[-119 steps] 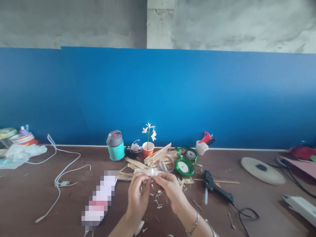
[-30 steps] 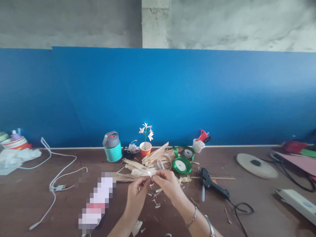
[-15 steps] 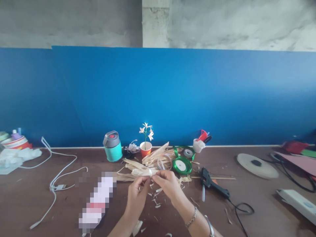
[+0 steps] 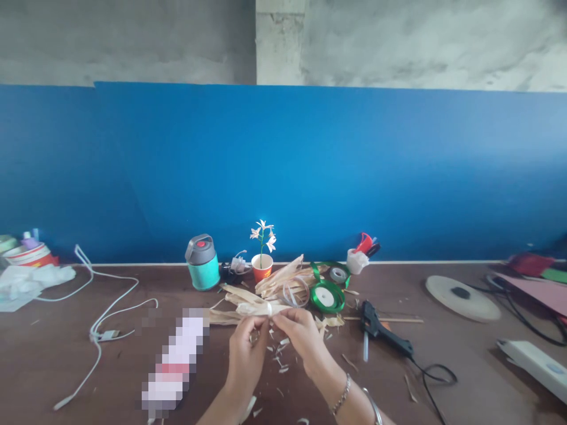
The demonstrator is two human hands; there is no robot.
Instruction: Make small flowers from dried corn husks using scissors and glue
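Slightly lower than before, your right hand (image 4: 305, 337) pinches a pale strip (image 4: 270, 309) with your left hand (image 4: 245, 354); likely light, fragile: hold its 6 o'clock end.

Both the left hand (image 4: 247, 353) and the right hand (image 4: 305, 341) are bare, and so are the forearms as far as the view shows them, down to its lower edge. Two silver-coloured pieces are worn on the right arm. Nearer the hand, around the wrist, is a bracelet (image 4: 341, 394) that looks like a chain of small, knobbly links (their exact pattern is too fine to make out). Farther up the same forearm, apart from the chain, is a bangle (image 4: 373, 406), a smooth, shiny, plain-looking curved band. The fingers are slim, with nails too small to tell.
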